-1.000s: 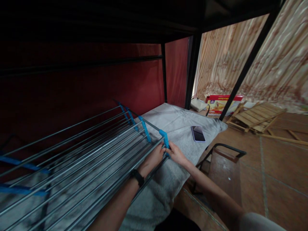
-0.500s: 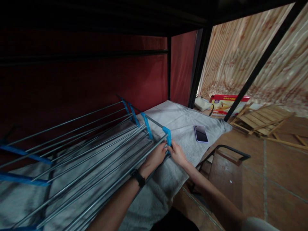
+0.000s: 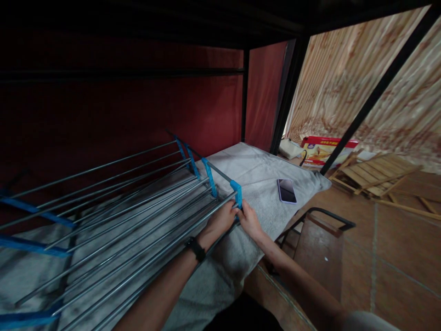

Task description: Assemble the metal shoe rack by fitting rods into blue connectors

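A folded metal drying rack [image 3: 131,216] with long steel rods and blue plastic joints lies flat on a grey towel [image 3: 255,177] under a dark bunk frame. My left hand [image 3: 220,219], with a black wrist band, grips the nearest rods close to the rack's end. My right hand [image 3: 248,220] pinches the lowest blue end piece [image 3: 236,192] at the same corner. The two hands touch each other there.
A phone [image 3: 286,190] lies face up on the towel right of the hands. A dark chair [image 3: 320,234] stands just beyond the bed edge. On the tiled floor lie a folded wooden rack [image 3: 375,174] and a red box [image 3: 325,149]. Black posts [image 3: 285,92] frame the opening.
The view has shifted a little. Both hands stay at the rack's near corner and have closed in on the blue end piece; the rods lie slightly flatter.
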Demonstrator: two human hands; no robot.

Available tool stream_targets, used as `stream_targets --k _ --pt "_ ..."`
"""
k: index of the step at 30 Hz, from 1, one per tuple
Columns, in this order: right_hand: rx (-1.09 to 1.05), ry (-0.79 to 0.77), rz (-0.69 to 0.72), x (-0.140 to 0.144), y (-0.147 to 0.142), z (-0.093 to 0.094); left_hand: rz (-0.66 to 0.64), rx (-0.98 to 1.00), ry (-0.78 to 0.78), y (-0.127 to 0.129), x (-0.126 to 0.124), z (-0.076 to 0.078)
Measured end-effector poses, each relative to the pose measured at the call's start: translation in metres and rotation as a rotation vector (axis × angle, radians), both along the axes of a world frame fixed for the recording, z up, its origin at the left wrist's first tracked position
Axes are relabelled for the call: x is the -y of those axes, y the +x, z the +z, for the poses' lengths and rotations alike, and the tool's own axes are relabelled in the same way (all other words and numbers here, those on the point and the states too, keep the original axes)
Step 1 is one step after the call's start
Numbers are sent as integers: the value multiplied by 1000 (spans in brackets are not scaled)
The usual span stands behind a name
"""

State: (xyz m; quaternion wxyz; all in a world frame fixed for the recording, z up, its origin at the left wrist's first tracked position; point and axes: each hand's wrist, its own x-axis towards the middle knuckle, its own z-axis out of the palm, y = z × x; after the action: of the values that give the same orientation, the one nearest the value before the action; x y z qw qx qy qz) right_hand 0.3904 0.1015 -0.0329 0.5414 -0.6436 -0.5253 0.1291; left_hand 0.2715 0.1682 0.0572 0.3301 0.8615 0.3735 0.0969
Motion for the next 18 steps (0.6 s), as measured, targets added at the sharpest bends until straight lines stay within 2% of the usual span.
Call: stream_targets --k 9,14,18 --pt "-6 30 -40 1 -13 -9 12 46 -8 -2 4 -1" --pt "-14 -10 -75 1 -20 -13 -24 43 65 -4 6 -3" --pt "-31 -11 -91 2 -22 -16 -33 77 113 -7 12 3"
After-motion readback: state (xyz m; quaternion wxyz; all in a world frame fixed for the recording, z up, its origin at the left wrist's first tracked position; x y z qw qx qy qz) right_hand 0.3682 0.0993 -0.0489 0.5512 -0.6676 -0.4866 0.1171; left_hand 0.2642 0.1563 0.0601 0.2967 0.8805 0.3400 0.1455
